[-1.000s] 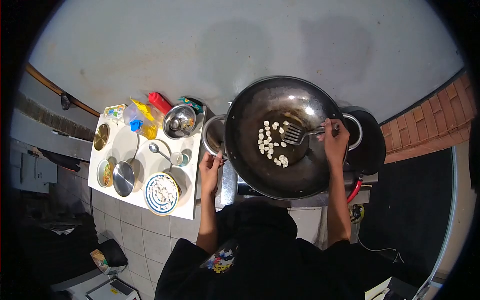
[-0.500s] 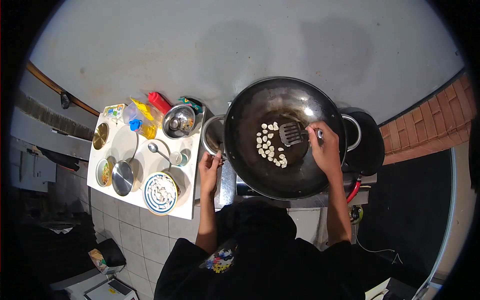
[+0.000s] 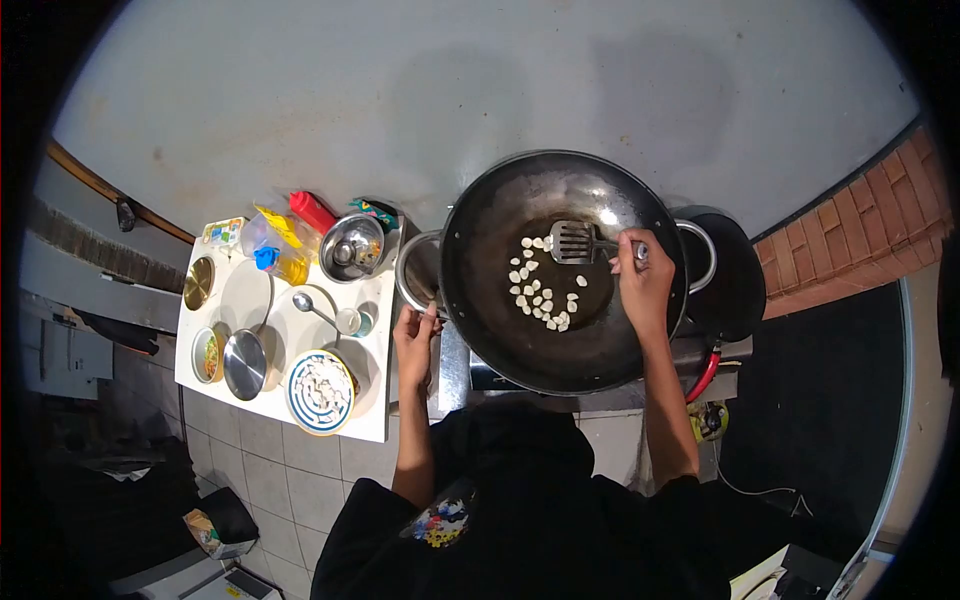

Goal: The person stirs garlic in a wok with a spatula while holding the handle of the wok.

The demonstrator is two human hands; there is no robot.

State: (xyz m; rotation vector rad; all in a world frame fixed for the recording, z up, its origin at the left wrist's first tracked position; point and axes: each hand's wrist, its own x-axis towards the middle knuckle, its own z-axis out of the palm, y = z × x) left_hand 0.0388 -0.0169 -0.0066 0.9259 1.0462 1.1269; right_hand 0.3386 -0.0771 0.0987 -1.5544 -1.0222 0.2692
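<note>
Since 1 s ago the right hand (image 3: 642, 280) has come in from the wok's right rim to over the bowl, and the slotted spatula (image 3: 573, 241) has gone from mid-pan to the far side, just past the food; the left hand hasn't shifted. The big dark wok (image 3: 500, 210) sits on a stove (image 3: 470, 375) w/ its left loop handle (image 3: 412, 270) nearest the white side table (image 3: 380, 425). On that table stands a blue-rimmed plate (image 3: 320, 390) w/ more pale bits on it, so by the look of it only part of the batch is in the pan. The left hand (image 3: 415, 340) has its fingers curled shut at the wok's left edge by that handle. The right hand's fingers are closed round the spatula shaft. The small white pieces (image 3: 540, 295) lie loosely scattered at the wok's bottom, pale w/ no browning visible, so the stirring looks early on, most of the cooking left. Hidden or unclear: the burner & any flame under the wok, the exact left-hand grip below the rim, what the pieces are (too small), and whether there's oil.
</note>
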